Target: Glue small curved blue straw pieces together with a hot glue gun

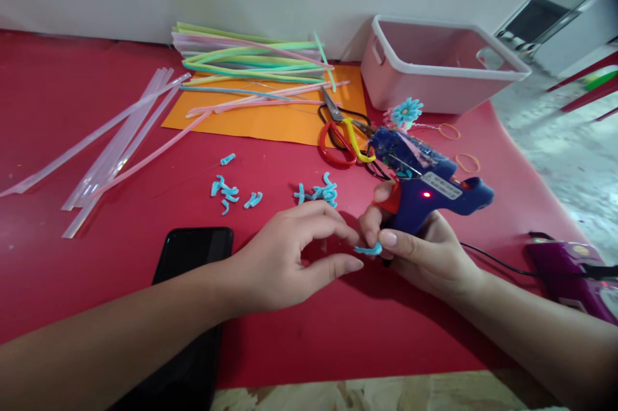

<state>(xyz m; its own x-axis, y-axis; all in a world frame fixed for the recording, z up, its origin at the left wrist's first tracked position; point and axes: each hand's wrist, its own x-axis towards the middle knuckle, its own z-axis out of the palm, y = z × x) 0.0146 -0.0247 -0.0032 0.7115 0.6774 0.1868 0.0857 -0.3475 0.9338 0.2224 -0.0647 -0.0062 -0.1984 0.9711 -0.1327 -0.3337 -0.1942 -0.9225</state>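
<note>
My right hand (434, 253) grips a blue hot glue gun (422, 189) with a red light lit on its side, nozzle towards the upper left. The same hand's thumb and a finger pinch a short piece of light-blue pipe cleaner (369, 249). Close on its left is my left hand (294, 250), thumb and fingers apart around the free end of that piece; nothing shows held in it. On the red table lie more bent blue pipe cleaner pieces, one pile (324, 192) just beyond my left hand and another group (224, 189) further left.
Scissors (333, 116) and pipe cleaners (251, 53) lie on orange paper (290, 127). Clear glue sticks (130, 134) are at the left, a black phone (193, 269) under my left forearm. A pink bin (415, 86), a blue flower (407, 113) and a purple power strip (560, 263) are rightward.
</note>
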